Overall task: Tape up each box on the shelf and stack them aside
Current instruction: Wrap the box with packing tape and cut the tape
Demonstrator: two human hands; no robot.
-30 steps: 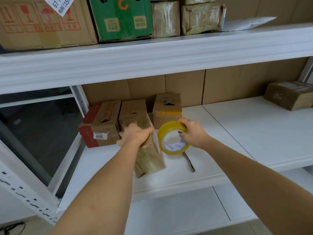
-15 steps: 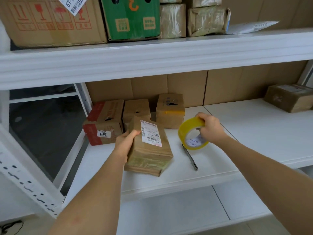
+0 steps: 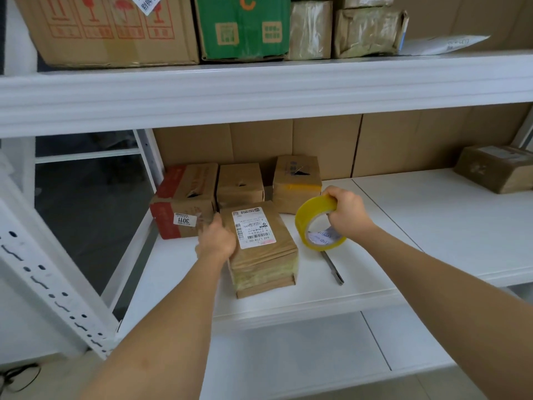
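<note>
Both hands are over the middle shelf (image 3: 432,215). Left hand (image 3: 216,241) grips the left side of the labelled box (image 3: 261,249), its fingers hidden behind the box edge, so how far they curl I cannot tell. Right hand (image 3: 347,216) is closed around the top of the yellow tape roll (image 3: 317,223), fingers curled over its rim, holding the roll upright just to the right of the box and apart from it.

That box lies flat on the shelf near the front edge, white shipping label (image 3: 253,228) facing up, with clear tape shining on its near end. Under the roll, a slim knife (image 3: 333,268) lies on the shelf, pointing toward the front edge.

Behind the box stand 3 more boxes in a row against the cardboard backing: a red-trimmed box (image 3: 184,197) with a "3011" sticker at the left, a plain middle box (image 3: 240,183) touching it, and a third box (image 3: 297,180) to the right. Far right on the same shelf sits 1 taped parcel (image 3: 496,168), well apart. On the upper shelf rest a large brown carton (image 3: 109,27), a green carton (image 3: 245,24) and several wrapped parcels (image 3: 369,27).
</note>
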